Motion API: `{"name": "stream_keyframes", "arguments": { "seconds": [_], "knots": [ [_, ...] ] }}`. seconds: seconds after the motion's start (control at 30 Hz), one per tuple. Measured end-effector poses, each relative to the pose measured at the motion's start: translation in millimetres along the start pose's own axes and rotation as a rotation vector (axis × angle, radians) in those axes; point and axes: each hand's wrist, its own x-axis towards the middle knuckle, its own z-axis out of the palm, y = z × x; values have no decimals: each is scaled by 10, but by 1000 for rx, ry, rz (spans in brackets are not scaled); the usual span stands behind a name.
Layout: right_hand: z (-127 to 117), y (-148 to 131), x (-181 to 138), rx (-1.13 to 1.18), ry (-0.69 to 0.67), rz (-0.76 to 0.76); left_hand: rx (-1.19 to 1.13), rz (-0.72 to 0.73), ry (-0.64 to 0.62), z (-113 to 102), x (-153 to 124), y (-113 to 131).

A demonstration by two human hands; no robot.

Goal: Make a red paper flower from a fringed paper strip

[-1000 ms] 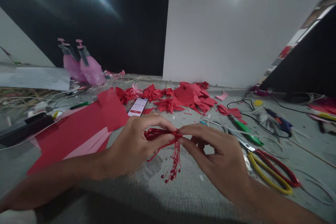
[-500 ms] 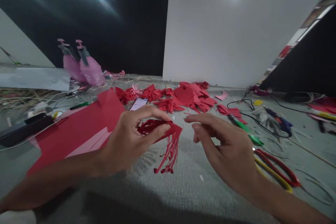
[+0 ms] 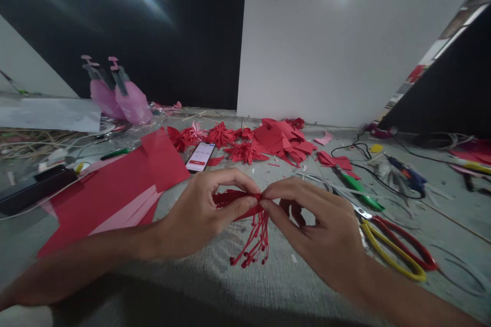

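Observation:
My left hand (image 3: pixel 199 214) pinches a red fringed paper strip (image 3: pixel 249 225) between thumb and fingers. Its thin cut strands hang down toward the grey table surface (image 3: pixel 245 286). My right hand (image 3: pixel 318 230) pinches the same strip at its right end, thumb and forefinger closed, right beside the left fingertips. Both hands hover just above the table near its front middle.
Red and yellow scissors (image 3: pixel 395 250) lie right of my right hand. Large red paper sheets (image 3: pixel 115 189) lie at left, a phone (image 3: pixel 200 157) behind them. Red paper flowers (image 3: pixel 238 143) and scraps pile at the back. A glue gun (image 3: pixel 406 176) and cables lie at right.
Half a second ago my right hand was off the strip with fingers apart; now it has come back and pinched the strip's end again beside my left hand.

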Motion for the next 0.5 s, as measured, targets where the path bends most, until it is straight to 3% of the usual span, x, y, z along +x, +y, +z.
{"name": "stream_keyframes", "arguments": {
  "seconds": [0.2,0.5],
  "knots": [
    [15,21,-25,-49,56,-98,-48,-20,-31,-12,31,11],
    [25,11,-31,-83,74,-119,-101,-37,-30,-4,29,-6]
  ]
}}
